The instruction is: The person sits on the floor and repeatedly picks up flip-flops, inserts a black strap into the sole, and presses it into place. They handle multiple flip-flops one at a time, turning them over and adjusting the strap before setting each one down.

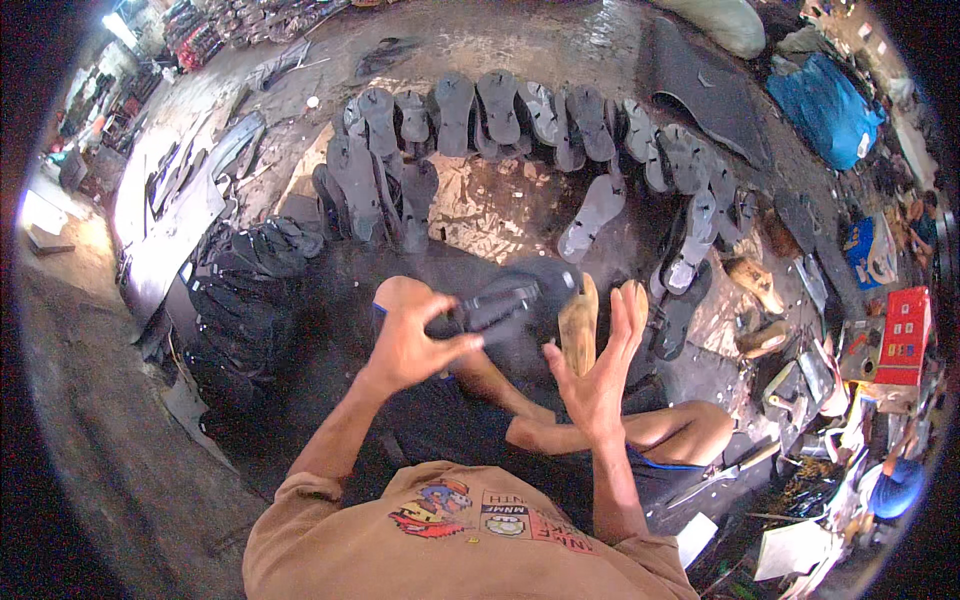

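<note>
while gripped, black sandal (left hand)

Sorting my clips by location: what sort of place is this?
Most likely a small sandal-making workshop: grey soles fanned out on the floor, a wooden foot form by the right hand, and the left hand gripping a dark sandal.

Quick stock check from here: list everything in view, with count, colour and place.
sandal: one, black, held in front of the knees
wooden last: one, tan, upright by the right palm
soles: many, grey-black, arc on the floor ahead
strap pile: black, floor at left
blue bag: one, upper right
red box: one, far right
tools: several, cluttered at right
left hand: gripping the sandal
right hand: open, beside the last
</note>
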Demonstrator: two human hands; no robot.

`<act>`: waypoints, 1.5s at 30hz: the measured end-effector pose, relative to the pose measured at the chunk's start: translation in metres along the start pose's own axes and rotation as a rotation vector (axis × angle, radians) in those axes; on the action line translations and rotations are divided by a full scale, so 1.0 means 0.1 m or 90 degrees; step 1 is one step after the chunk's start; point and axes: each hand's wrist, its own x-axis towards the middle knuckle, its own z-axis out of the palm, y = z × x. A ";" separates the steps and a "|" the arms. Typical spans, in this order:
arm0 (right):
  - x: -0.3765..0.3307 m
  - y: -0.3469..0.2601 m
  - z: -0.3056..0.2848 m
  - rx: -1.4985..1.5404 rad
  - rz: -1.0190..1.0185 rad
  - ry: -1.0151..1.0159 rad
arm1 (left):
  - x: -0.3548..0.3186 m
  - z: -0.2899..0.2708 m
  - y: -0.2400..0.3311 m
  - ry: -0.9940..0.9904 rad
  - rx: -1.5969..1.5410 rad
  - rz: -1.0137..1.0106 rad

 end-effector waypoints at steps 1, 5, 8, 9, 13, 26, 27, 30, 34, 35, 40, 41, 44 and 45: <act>0.15 -0.08 -0.05 0.026 -0.017 -0.024 | -0.12 0.04 0.04 -0.058 -0.074 -0.008; 0.53 0.47 0.25 0.138 0.148 -0.351 | -0.60 0.32 0.13 -0.082 -0.150 -0.130; 0.51 0.54 0.61 0.453 0.074 -0.410 | -0.91 0.20 -0.42 -0.044 -0.239 -0.181; 0.57 0.48 0.65 0.403 0.067 -0.442 | -1.00 0.05 -0.55 0.020 -0.220 -0.211; 1.14 1.22 1.44 -0.021 0.220 -0.115 | -1.13 -0.65 -1.44 0.635 -0.392 -0.347; 0.73 0.73 0.55 0.195 0.272 0.061 | -1.47 -0.76 -2.31 0.929 -0.020 -0.423; 0.57 0.58 0.42 0.351 0.283 0.087 | -1.21 -0.53 -1.89 0.737 -0.088 -0.279; -0.04 0.23 0.27 0.679 0.367 0.016 | -0.32 0.14 -0.32 0.409 -0.667 -0.077; -0.68 0.12 0.48 0.770 0.434 -0.053 | -0.06 0.18 0.84 0.267 -0.727 0.055; -0.64 0.15 0.46 0.685 0.322 -0.082 | -0.05 0.18 0.90 0.192 -0.707 0.098; -0.16 -0.04 -0.50 0.301 0.034 0.033 | 0.12 0.27 1.19 -0.003 -0.465 0.283; -0.10 -0.11 -0.68 0.277 -0.035 0.065 | 0.12 0.37 1.17 -0.004 -0.397 0.276; -0.07 -0.23 -1.00 0.235 -0.105 -0.062 | 0.11 0.43 1.30 -0.013 -0.271 0.311; -0.11 -0.22 -1.02 0.226 -0.106 -0.029 | 0.07 0.50 1.37 0.021 -0.288 0.278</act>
